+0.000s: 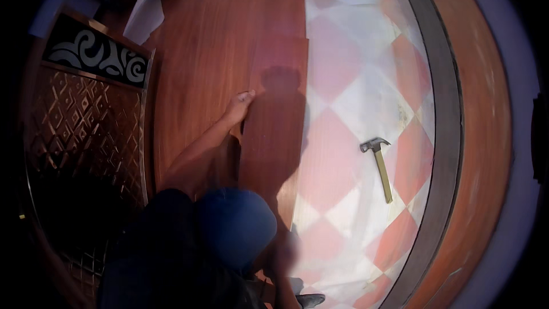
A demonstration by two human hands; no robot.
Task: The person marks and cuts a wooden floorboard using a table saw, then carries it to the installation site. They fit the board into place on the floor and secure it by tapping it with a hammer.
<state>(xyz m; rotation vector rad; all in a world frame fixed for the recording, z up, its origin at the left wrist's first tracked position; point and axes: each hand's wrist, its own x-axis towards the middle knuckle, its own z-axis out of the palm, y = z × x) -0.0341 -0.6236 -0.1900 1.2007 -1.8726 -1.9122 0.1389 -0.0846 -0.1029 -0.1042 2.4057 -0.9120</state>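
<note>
A room having its floor laid.
Wood-look planks (229,40) are covering checkered tiles (366,109); a hammer (378,166) is lying right, ornate door panel (86,114) standing left.

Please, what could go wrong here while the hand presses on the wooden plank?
1. The left hand rests at the seam of the loose plank; fingers could get pinched there.
2. The hammer lies loose on the thin underlay sheet, where a knee or foot might hit it.
3. The underlay's far end is curled, so it may wrinkle.
</note>
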